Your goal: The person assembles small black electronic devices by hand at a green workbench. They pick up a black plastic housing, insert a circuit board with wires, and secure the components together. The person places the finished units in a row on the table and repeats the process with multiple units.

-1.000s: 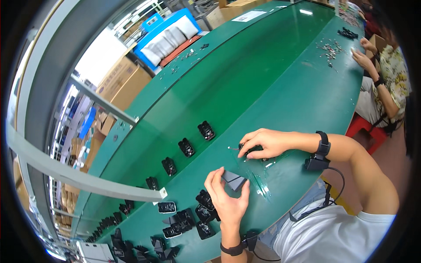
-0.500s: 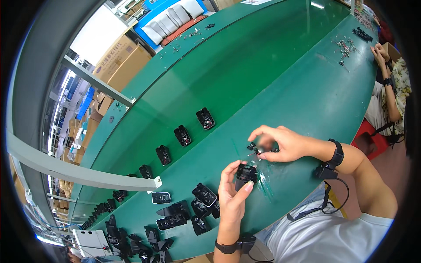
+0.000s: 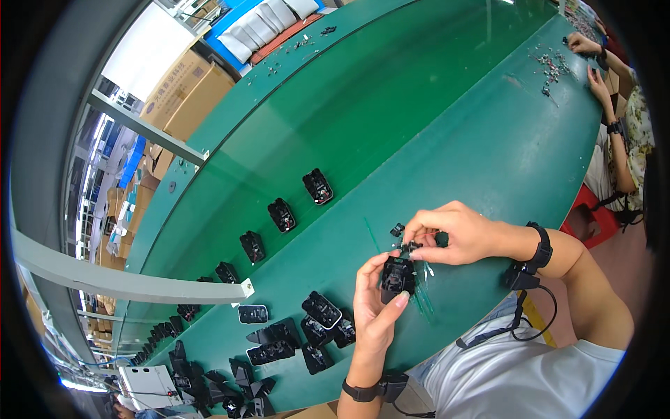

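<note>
My left hand is closed round a black plastic housing, thumb along its near side and fingers behind it. Just above the housing, the thumb and fingers of my right hand pinch a small dark part, whose exact kind is too small to make out. Another small black piece lies on the bench beside my right fingertips. Thin green strips are spread on the bench right of the housing, partly under my hands.
Several similar black housings lie on the bench to the left, beside dark angular parts. More housings stand in a row on the green belt. A grey metal bar crosses at left. At far right a co-worker's hands are near scattered small parts.
My right hand has come down closer to the housing, its fingers now pinched together. The housings on the belt have shifted slightly left. The co-worker's hands have moved apart.
</note>
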Demonstrator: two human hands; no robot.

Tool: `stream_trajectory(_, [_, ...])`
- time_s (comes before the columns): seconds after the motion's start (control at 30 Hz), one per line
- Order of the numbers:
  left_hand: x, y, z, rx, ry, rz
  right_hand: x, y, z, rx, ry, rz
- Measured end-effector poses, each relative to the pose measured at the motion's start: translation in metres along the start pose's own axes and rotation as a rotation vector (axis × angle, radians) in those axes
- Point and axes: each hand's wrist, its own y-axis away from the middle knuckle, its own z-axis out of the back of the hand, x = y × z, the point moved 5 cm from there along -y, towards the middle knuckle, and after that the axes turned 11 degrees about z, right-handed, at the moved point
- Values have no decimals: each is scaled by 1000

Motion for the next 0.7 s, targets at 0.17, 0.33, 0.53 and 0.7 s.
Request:
stream_trajectory(0.17, [-5,-1,-5,26,18,-20,13,-3,-7,-36,-24,227])
stream_trajectory(0.33, [-4,-1,-7,35,18,13,16,-1,-3,-27,2,266])
stream_trajectory(0.53, [-4,0,-6,116,-25,-27,15,0,-1,6,-96,170])
stream_trajectory(0.7, [-4,0,-10,124,-190,-77,10,4,-9,-6,-55,193])
